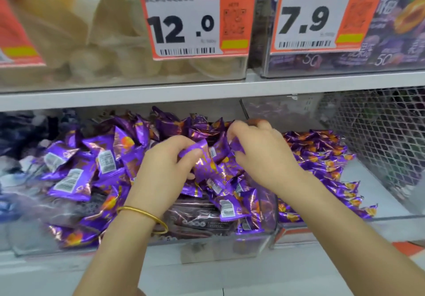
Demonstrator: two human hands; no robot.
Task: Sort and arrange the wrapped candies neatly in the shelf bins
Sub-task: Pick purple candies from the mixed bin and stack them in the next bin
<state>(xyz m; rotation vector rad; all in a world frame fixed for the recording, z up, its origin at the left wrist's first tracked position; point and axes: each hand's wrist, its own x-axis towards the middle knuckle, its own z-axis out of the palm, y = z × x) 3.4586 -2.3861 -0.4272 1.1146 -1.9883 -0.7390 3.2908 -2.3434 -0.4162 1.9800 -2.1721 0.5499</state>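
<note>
Head view, both hands pinching purple candies (142, 157) in clear bin (207, 245), price tags (184, 19) above

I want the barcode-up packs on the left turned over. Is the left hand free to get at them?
Probably not right away: the left hand is closed on a purple pack. Nothing lies over the barcode packs beside it.

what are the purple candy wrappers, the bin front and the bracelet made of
Purple candy wrappers: glossy metallised foil or film, judging by bright crinkled glints. Bin front: clear rigid plastic, probably acrylic; candies show through. Bracelet: gold-coloured metal by its shine, on the left wrist.
</note>
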